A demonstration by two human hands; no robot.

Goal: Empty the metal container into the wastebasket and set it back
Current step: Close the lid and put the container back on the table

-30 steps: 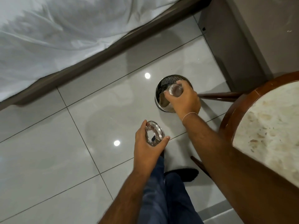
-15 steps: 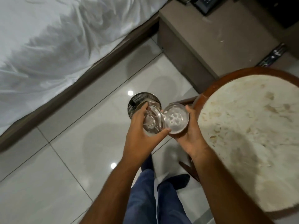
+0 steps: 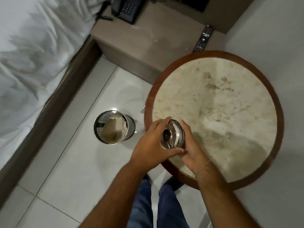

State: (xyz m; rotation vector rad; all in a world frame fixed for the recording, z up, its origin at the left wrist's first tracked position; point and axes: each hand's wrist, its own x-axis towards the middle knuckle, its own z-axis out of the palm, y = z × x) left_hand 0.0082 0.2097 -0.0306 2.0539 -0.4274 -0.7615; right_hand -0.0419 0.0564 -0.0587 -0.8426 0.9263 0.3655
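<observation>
Where the white bedsheet [image 3: 29, 51] lies rumpled along the left, one bed shows, edged by a dark wooden frame [image 3: 49, 111] that runs slantwise over glossy pale floor tiles [image 3: 69, 162]. One wastebasket [image 3: 113, 127] stands on those tiles, a round can of perforated metal with a light lining or paper inside, near the table's left edge but apart from it. Behind it sits one boxy brown nightstand [image 3: 148, 45], matte on top, carrying one black telephone [image 3: 126, 10] and one slim black remote [image 3: 203, 38] at its right edge. Two hands meet over the near left part of the single round table [image 3: 278, 122], which has a mottled cream stone top inside a reddish wooden rim. The left hand [image 3: 151, 145] and the right hand [image 3: 192, 145] press in from opposite sides, both clamped on one metal container [image 3: 173, 134], a small shiny round piece with a dark round spot on its top. Whether it rests on the stone or is held just above cannot be told. A thin thread circles the right wrist. Below, two legs in blue jeans [image 3: 144, 204] stand on the tiles.
</observation>
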